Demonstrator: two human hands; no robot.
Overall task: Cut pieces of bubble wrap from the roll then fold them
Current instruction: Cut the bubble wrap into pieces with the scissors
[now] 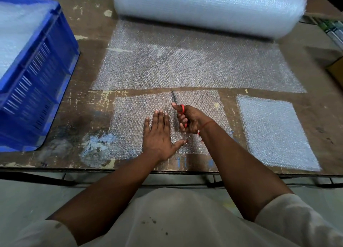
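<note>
Cutting step in hand, judged from the layout: a detached strip of clear bubble wrap (pixel 141 124) lying along the near edge of the worn brown wooden counter (pixel 89 48), being split down its middle into two pieces.

Left hand (pixel 159 135) flat on the strip, fingers straight and spread, thumb out to the right, pressing the film down just left of the cut line. Grip wide, holding nothing.

Right hand (pixel 187 119) closed round the red-handled steel scissors (pixel 176 103), fingers through the loops, blades pointing toward the far edge with the tip almost at the strip's far border. Blade opening too fine to tell.

Beyond the strip, across a narrow bare band of counter, the unrolled sheet of bubble wrap (pixel 194 65) still joined to the large white roll of bubble wrap (pixel 207 9) at the far edge. Near the right corner, a thicker whitish square of bubble wrap (pixel 274 130), probably an already folded piece, well apart from the hands. At the left edge, a blue slotted plastic crate (pixel 35 79) with pale wrap inside.

Next move, as a judgement: one short final snip to part the halves, keeping the left palm firm against slipping; then scissors set aside, and each half folded.
</note>
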